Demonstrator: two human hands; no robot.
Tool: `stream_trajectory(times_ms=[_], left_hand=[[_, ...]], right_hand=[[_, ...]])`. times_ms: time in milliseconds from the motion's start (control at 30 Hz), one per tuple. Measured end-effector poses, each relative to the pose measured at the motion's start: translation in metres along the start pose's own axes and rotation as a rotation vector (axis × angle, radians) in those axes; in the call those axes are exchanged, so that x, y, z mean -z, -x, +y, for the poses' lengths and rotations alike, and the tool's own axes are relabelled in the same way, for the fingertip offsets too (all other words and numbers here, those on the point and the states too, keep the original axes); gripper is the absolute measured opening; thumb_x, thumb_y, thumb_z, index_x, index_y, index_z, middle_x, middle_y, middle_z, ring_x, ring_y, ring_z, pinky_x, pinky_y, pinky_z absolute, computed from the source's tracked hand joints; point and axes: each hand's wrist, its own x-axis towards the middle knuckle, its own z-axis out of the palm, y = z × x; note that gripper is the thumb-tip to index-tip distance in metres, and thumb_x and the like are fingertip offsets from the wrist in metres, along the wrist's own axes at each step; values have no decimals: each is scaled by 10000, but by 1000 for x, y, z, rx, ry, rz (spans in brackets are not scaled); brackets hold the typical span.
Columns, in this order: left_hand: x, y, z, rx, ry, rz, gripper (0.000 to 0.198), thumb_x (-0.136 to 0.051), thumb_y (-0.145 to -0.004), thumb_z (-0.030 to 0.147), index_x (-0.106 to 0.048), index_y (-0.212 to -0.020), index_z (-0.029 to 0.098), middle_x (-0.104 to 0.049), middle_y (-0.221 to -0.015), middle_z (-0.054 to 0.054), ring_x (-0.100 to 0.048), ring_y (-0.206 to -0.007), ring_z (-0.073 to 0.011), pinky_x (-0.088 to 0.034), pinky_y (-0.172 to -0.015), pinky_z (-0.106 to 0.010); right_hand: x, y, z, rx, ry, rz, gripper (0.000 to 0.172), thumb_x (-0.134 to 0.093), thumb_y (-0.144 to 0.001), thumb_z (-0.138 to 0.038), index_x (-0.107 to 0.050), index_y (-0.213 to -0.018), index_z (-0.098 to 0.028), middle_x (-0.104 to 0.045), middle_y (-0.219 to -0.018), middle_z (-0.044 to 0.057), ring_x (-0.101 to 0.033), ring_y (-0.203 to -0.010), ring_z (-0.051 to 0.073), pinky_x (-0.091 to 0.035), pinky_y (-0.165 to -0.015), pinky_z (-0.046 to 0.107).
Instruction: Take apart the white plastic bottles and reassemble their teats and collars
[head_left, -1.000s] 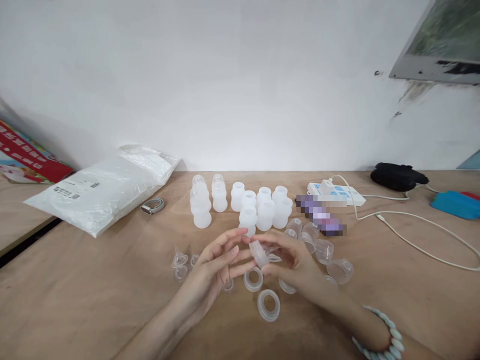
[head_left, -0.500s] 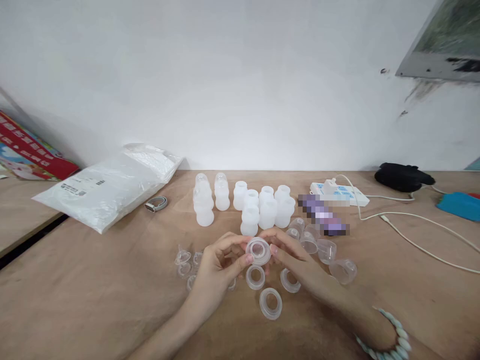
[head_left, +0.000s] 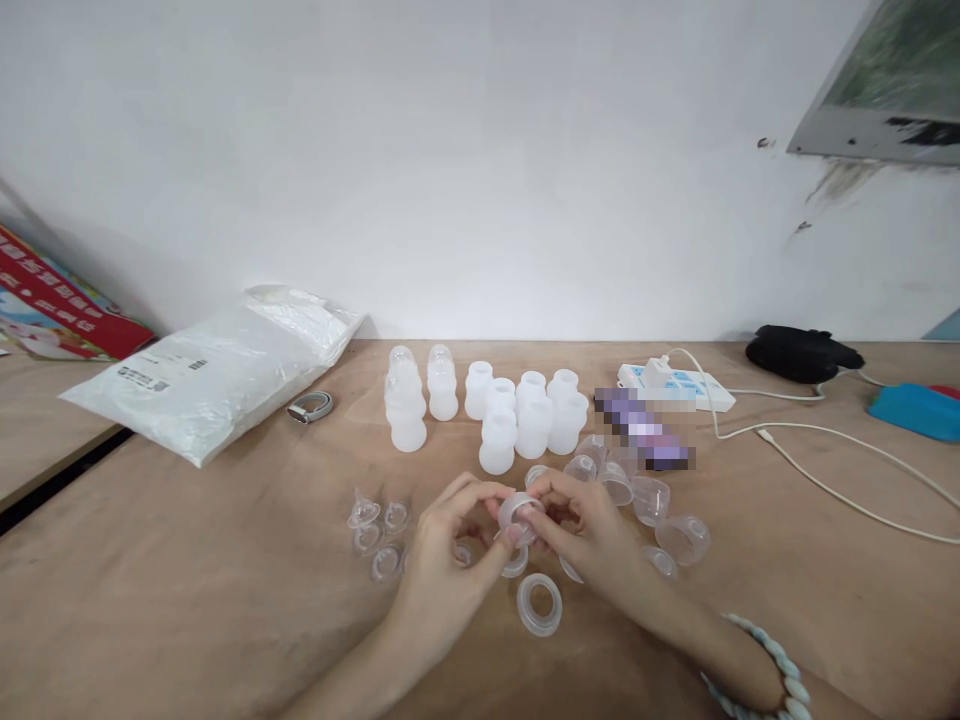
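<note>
My left hand (head_left: 450,545) and my right hand (head_left: 581,530) meet over the wooden table (head_left: 187,600), both pinching one translucent ring cap (head_left: 517,515) between thumbs and fingertips. A second ring (head_left: 538,604) lies flat just in front of them, and another ring (head_left: 514,562) sits partly hidden under my fingers. Small clear nipples (head_left: 379,525) lie to the left of my left hand. Clear dome caps (head_left: 649,500) are scattered to the right of my right hand. Several small white bottles (head_left: 499,412) stand in a cluster behind my hands.
A white plastic bag (head_left: 217,370) lies at the back left with a grey band (head_left: 310,407) beside it. A power strip (head_left: 675,385) with white cables, a black object (head_left: 799,352) and a blue object (head_left: 915,410) sit at the right. A red box (head_left: 52,310) leans at far left.
My hands have drawn closer to me and lower over the table, fingers curling more tightly round the ring cap. A second ago the right hand held it alone, with the left hand opening toward it.
</note>
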Motion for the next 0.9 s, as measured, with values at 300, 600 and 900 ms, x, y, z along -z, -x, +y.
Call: stream_trajectory(times_ms=[300,600,900], left_hand=[[-2,-2,-5,-47,17,11,116,-623,-865,239,-652,-972,205,-564,-869,-1,-616,-738,-141,-524,-667,-254],[-2,-3,-8,-39,-61,7,104,-572,-915,299,-609,-928,203,-589,-790,9,-574,-708,-143,-469,-636,-239],[-10,0,-10,-39,-121,63,229,-517,-935,345,-501,-759,199,-561,-697,20,-533,-628,-132,-423,-568,-228]], right_hand=[[-1,2,-9,122,15,6,156,-543,-945,-262,-668,-900,-180,-716,-781,31,-645,-671,146,-471,-588,235],[-3,4,-10,267,191,81,230,-511,-933,-190,-691,-1076,-180,-644,-881,61,-612,-788,181,-486,-692,293],[-21,11,-9,114,111,184,92,-474,-943,-249,-520,-878,-203,-582,-795,19,-548,-686,156,-408,-576,260]])
